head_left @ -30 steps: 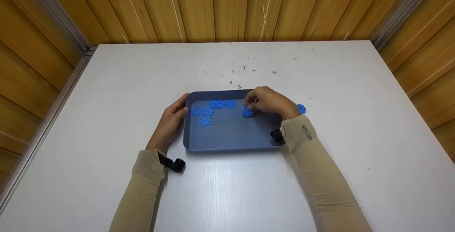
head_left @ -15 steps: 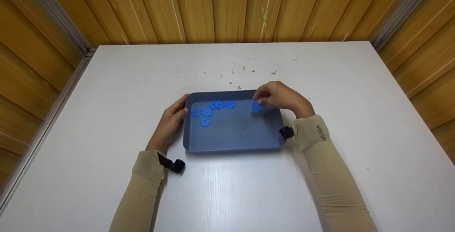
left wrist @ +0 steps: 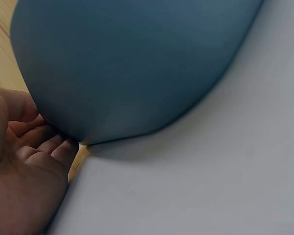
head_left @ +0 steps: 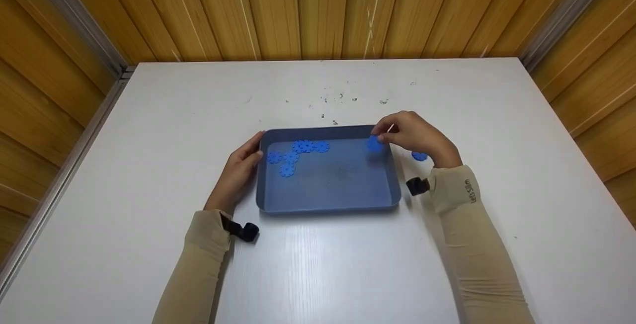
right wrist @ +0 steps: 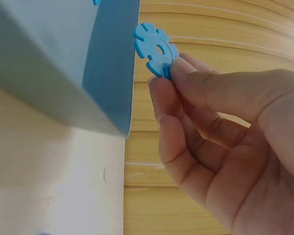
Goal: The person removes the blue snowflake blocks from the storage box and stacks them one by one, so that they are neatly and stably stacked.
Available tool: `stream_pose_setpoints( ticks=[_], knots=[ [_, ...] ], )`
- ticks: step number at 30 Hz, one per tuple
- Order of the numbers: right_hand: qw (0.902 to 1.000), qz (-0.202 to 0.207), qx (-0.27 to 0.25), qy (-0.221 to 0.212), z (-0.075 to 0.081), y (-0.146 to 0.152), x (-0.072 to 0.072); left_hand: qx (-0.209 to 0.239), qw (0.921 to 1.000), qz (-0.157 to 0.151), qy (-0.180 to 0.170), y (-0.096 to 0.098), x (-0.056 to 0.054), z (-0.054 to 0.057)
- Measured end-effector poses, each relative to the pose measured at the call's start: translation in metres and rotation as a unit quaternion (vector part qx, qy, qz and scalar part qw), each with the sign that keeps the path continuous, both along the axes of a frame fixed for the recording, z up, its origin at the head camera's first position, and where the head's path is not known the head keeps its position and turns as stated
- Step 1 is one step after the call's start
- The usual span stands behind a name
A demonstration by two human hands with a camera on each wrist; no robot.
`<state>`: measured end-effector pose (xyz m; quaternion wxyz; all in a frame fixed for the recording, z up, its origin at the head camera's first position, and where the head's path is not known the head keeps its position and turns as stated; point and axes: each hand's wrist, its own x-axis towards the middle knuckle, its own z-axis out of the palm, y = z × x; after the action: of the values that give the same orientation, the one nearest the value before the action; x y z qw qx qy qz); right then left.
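Observation:
My right hand (head_left: 415, 132) pinches a blue notched interlocking disc (head_left: 374, 143) between thumb and fingers, over the right end of the grey-blue tray (head_left: 333, 185). The right wrist view shows the disc (right wrist: 154, 48) tilted, with slots round its rim and a hole in its middle. My left hand (head_left: 238, 170) grips the tray's left side, its thumb at the rim. In the left wrist view the fingers (left wrist: 41, 134) lie against the tray's outer wall (left wrist: 127, 88). Several like discs (head_left: 290, 156) lie flat in the tray's far left part, some overlapping.
One more blue disc (head_left: 419, 156) lies on the white table (head_left: 497, 190) right of the tray, beneath my right wrist. Dark marks (head_left: 354, 99) dot the table beyond the tray. A wood-patterned wall (head_left: 318, 11) stands at the back.
My right hand has carried the disc up and to the right from the tray's floor. The disc on the table, covered half a second ago, shows again. My left hand has not moved.

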<state>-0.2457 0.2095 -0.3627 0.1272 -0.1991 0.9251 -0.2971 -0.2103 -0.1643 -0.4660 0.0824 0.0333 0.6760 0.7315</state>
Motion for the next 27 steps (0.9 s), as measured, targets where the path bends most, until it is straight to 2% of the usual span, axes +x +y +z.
stream_pose_setpoints(
  ticks=[11, 27],
  knots=[
    [0.9990, -0.044, 0.000, -0.007, -0.007, 0.027, 0.003, -0.001, 1.0000, 0.002, -0.001, 0.000, 0.000, 0.000],
    [0.9971, -0.076, 0.003, -0.002, -0.017, 0.057, 0.008, -0.004, 0.9999, 0.003, -0.011, 0.001, 0.002, 0.003]
  ],
)
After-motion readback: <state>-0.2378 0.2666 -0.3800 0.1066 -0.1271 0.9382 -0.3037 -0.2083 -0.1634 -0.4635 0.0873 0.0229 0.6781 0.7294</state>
